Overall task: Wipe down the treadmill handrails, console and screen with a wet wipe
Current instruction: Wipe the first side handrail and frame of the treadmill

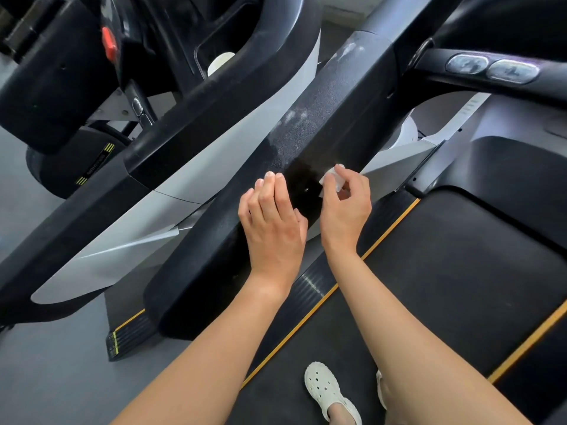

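Dusty grained black handrail [322, 118], crumpled wipe [330, 177]

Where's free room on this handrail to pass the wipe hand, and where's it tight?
Free: the handrail above both hands, dusty, up to its top; also its lower end below the left hand. The belt beside the right hand is bare. Tight: the dark strip between the hands, where fingers pinch the wipe.
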